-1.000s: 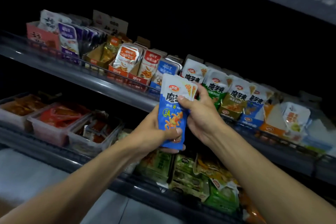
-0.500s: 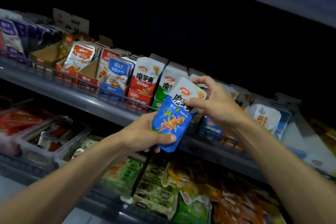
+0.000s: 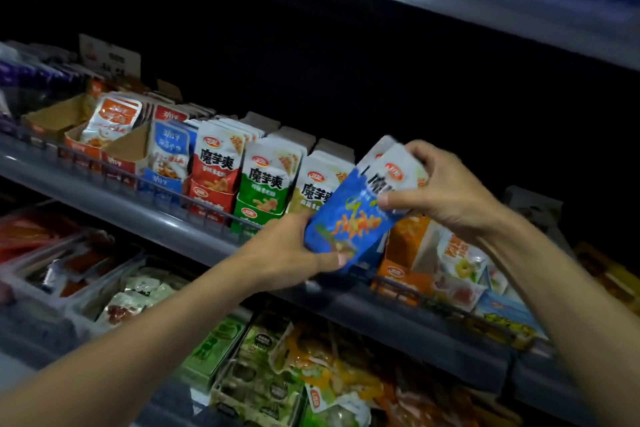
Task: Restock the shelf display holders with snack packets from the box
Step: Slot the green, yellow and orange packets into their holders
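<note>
Since the earlier frame both hands have carried the blue packet [image 3: 349, 218] right and up to the shelf [image 3: 166, 222] row. Long axis tilts up-right toward the open slot beside the yellow packets [image 3: 317, 184]. Left hand [image 3: 291, 253] grips the bottom; right hand [image 3: 446, 187] pinches the top, fingers curled.

Both hands carry the blue packets [image 3: 353, 218] rightward along the shelf, past the red and green rows, tilting them more steeply. The right hand [image 3: 446, 187] shifts up over the white top edge (thumb in front), the left hand [image 3: 291, 253] following beneath.
</note>
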